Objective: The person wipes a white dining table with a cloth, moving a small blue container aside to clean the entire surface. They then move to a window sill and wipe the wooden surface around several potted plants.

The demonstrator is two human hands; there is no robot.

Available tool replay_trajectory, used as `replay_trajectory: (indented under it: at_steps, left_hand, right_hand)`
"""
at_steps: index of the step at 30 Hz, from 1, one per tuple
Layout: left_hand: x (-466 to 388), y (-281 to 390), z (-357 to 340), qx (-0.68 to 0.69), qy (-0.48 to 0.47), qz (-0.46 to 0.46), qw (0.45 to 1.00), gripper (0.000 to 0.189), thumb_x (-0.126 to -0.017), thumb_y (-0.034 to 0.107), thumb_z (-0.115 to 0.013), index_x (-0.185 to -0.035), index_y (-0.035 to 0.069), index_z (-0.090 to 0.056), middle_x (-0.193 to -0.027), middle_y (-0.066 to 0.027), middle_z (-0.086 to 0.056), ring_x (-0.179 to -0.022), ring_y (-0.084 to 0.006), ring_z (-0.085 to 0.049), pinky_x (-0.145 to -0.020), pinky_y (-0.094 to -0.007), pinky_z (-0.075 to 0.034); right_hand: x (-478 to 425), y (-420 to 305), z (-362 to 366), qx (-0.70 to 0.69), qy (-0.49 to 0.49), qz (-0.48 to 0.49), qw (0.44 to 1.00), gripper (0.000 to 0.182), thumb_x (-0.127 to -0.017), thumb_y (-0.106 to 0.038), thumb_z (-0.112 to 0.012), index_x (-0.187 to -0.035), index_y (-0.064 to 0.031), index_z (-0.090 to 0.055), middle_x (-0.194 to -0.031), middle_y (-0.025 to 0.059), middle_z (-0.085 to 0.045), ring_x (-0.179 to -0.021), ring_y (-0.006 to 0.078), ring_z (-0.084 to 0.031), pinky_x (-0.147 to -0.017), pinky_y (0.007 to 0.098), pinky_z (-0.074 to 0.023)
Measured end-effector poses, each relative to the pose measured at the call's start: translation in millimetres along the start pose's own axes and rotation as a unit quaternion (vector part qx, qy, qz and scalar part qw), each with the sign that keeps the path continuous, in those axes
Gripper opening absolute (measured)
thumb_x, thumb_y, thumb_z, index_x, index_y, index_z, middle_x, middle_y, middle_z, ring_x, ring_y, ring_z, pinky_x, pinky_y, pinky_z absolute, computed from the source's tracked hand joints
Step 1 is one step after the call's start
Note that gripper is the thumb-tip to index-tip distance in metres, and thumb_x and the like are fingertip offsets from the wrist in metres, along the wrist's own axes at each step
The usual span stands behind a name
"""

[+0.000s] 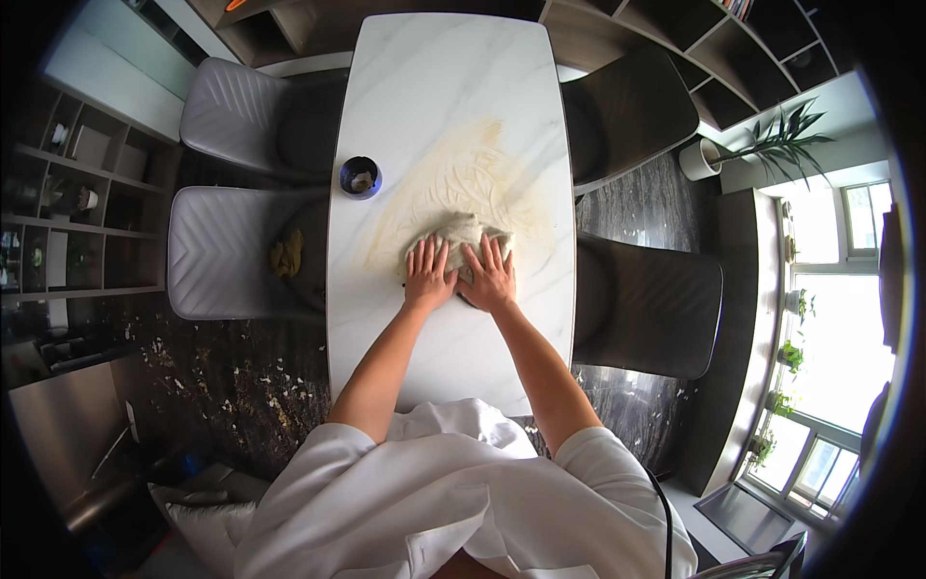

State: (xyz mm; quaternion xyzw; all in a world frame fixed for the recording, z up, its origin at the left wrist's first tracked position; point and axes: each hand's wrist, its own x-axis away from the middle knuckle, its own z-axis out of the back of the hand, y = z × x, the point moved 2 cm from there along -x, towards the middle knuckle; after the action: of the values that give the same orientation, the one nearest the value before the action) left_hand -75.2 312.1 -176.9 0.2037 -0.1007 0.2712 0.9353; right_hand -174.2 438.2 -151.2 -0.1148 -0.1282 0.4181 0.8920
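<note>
My left hand (428,273) lies palm down on a bunched, damp-looking grey-beige cloth (460,233), its fingers pointing away from me. Beside it my right hand (490,279) holds down the right part of the same cloth; the thumbs nearly meet. Under the cloth is a white marble-patterned table (448,72). A yellowish-brown smear (463,170) with streaks spreads over the tabletop just beyond the cloth. Something dark shows at the heel of my right hand, too covered to identify. Near the left edge stands a dark blue bowl (360,178) with pale contents.
Two grey padded chairs (239,250) line the left side, one with a yellowish cloth (286,253) on its seat. Two dark chairs (651,307) stand at the right. Shelving (94,195), a potted plant (700,159) and a bright window (843,347) surround the table.
</note>
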Motion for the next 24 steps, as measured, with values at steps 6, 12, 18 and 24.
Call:
replay_trajectory:
  at_steps: [6, 12, 18, 24]
  left_hand:
    - [73, -8, -30, 0.006, 0.037, -0.015, 0.999, 0.081, -0.097, 0.049, -0.056, -0.163, 0.020, -0.020, -0.169, -0.0129, -0.015, -0.156, -0.0325, -0.013, -0.126, -0.0502, -0.009]
    - [132, -18, -52, 0.018, 0.035, -0.024, 0.999, 0.083, -0.097, 0.049, -0.058, -0.163, 0.019, -0.019, -0.169, -0.0143, -0.013, -0.156, -0.0335, -0.011, -0.126, -0.0508, -0.008]
    - [171, -25, -57, 0.035, 0.044, -0.040, 0.998, 0.083, -0.096, 0.050, -0.058, -0.163, 0.018, -0.020, -0.169, -0.0143, -0.016, -0.156, -0.0335, -0.012, -0.126, -0.0513, -0.010]
    - [196, -29, -57, 0.016, 0.002, -0.030, 0.999, 0.083, -0.097, 0.052, -0.055, -0.163, 0.015, -0.020, -0.169, -0.0160, -0.015, -0.156, -0.0349, -0.011, -0.126, -0.0517, -0.009]
  right_hand:
    - [65, -12, -12, 0.010, -0.014, 0.042, 0.999, 0.090, -0.077, -0.050, -0.075, -0.157, -0.0317, -0.037, -0.167, 0.0158, -0.020, -0.153, 0.0387, -0.019, -0.120, 0.0657, -0.0165]
    - [121, -27, -24, 0.001, -0.025, 0.065, 0.998, 0.091, -0.077, -0.048, -0.076, -0.157, -0.0311, -0.035, -0.166, 0.0179, -0.021, -0.153, 0.0399, -0.020, -0.119, 0.0674, -0.0174]
    - [150, -34, -29, -0.005, -0.035, 0.093, 0.995, 0.090, -0.078, -0.046, -0.075, -0.158, -0.0283, -0.036, -0.166, 0.0203, -0.020, -0.152, 0.0429, -0.022, -0.118, 0.0677, -0.0192]
    - [167, -45, -34, 0.026, -0.048, 0.125, 0.991, 0.085, -0.081, -0.047, -0.073, -0.157, -0.0308, -0.037, -0.166, 0.0220, -0.018, -0.152, 0.0439, -0.022, -0.117, 0.0675, -0.0221]
